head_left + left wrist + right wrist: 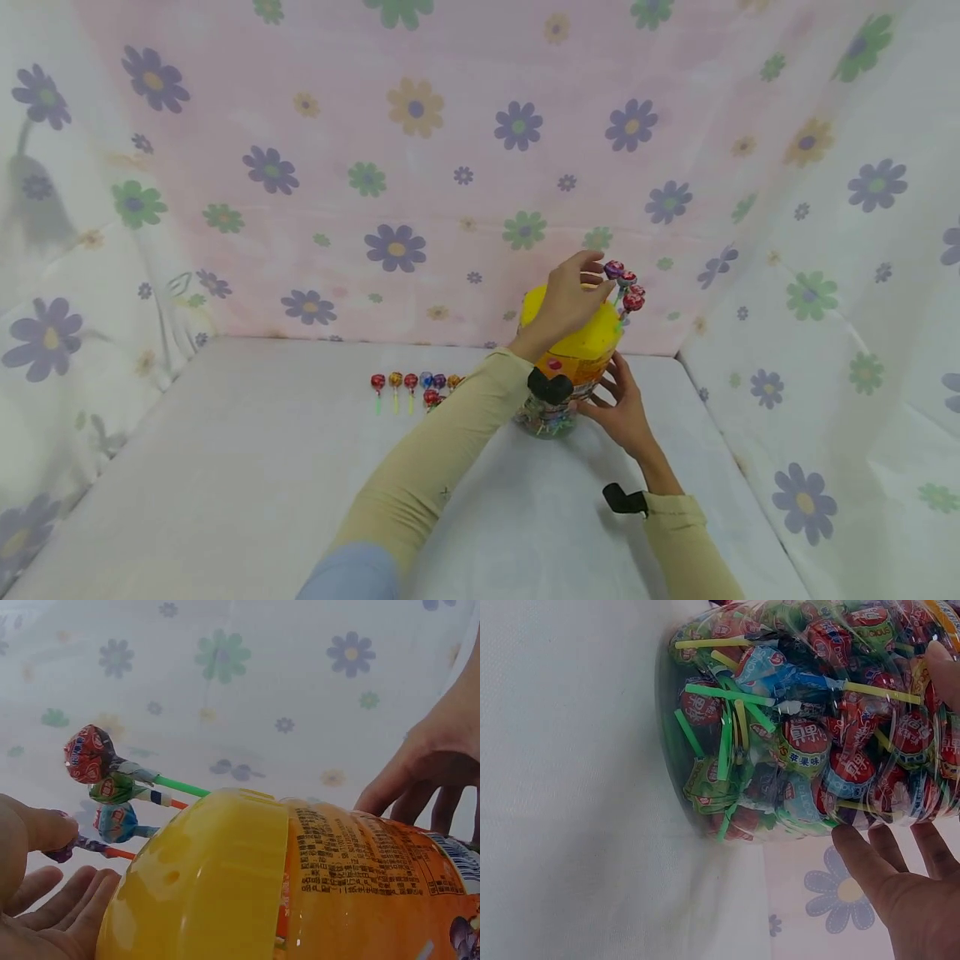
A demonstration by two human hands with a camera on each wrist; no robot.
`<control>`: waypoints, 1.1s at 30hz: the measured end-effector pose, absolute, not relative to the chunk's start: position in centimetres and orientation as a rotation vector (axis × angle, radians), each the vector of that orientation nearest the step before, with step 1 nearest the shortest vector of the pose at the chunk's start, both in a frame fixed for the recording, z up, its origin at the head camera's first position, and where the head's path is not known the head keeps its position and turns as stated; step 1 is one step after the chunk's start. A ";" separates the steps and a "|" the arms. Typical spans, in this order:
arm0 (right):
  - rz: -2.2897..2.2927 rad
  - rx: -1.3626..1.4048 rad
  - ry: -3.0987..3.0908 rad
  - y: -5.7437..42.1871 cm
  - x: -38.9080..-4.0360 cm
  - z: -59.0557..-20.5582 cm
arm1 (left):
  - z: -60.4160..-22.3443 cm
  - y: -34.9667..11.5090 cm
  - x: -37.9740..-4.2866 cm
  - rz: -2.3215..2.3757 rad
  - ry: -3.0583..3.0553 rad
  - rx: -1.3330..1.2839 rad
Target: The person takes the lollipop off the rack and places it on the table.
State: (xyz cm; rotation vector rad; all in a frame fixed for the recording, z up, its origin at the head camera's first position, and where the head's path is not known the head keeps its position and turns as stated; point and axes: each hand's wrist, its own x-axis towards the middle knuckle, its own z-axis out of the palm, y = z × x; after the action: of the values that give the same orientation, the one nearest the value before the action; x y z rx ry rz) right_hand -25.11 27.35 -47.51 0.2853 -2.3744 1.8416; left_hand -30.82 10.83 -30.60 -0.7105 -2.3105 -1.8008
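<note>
A tilted, clear plastic candy jar (802, 742) full of wrapped lollipops has an orange label and a yellow lid (199, 874). My right hand (626, 417) holds it from the right, with thumb and fingers spread round its side. Several lollipops stick out of the lid by their sticks; a red one (88, 754) is nearest the top in the left wrist view. Reaching over the lid, my left hand (568, 298) pinches the head of a purple lollipop (58, 838) on an orange stick. The left forearm crosses in front of the jar in the head view.
On the white tabletop (247, 467), left of the jar, lies a row of lollipops, among them a red one (378, 381) at its left end. The left sleeve (442, 467) covers part of that row. Flowered cloth (450, 167) hangs behind and at both sides.
</note>
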 end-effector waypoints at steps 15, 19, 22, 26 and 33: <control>1.833 0.276 -2.386 26.8 -25.1 -47.4 | -29.7 8.0 -29.6 -1.835 -1.899 -0.825; 1.832 0.282 -2.379 26.7 -25.1 -47.4 | -31.7 4.3 -28.9 -1.845 -1.898 -0.805; 1.828 0.287 -2.382 26.7 -25.0 -47.5 | -34.4 1.0 -28.7 -1.870 -1.915 -0.721; 1.830 0.292 -2.382 26.8 -24.9 -47.6 | -39.3 -3.6 -28.4 -1.917 -1.982 -0.543; 1.821 0.291 -2.379 26.9 -24.9 -47.7 | -48.3 -9.3 -26.9 -1.694 -2.331 -0.141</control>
State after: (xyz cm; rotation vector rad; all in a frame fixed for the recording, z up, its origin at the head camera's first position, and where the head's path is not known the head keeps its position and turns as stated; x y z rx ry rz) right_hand -24.94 26.95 -47.66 0.2907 -2.3791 1.8213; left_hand -26.91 -9.31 -48.35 -0.1410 -2.3311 -1.6944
